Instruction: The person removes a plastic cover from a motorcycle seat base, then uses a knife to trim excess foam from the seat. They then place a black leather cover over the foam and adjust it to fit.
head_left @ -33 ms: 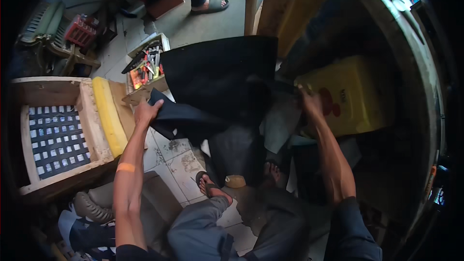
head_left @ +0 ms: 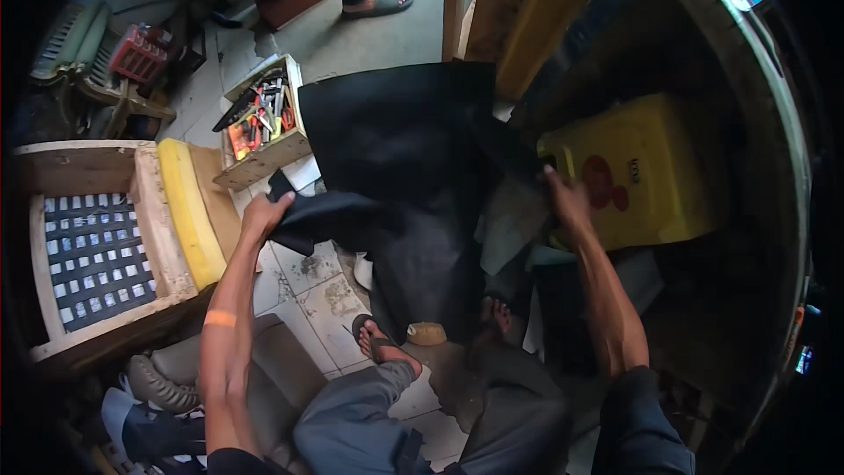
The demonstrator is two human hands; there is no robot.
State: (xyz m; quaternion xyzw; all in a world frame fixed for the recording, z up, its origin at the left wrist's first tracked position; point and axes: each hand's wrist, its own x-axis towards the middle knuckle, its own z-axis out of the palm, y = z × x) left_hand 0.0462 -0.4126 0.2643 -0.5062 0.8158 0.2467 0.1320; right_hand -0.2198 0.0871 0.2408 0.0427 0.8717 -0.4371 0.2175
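A large sheet of black, leather-like material hangs in front of me, its far part spread flat and its near part drooping in folds toward my feet. At its left, my left hand is closed on a folded corner, thumb on top. My right hand pinches the opposite edge, where the dark material blends into shadow beside a yellow plastic container. Both arms are stretched out, holding the sheet between them. Below its near end, a small tan block sits on the floor between my sandalled feet.
A wooden box of hand tools stands beyond my left hand. Nearer left are yellow foam and a wooden frame with woven black straps. Wooden posts rise at the far right. Another person's sandalled foot is beyond the sheet.
The view has shifted slightly, showing more of the tool box. The sheet's near folds have shifted a little; both hands keep their hold.
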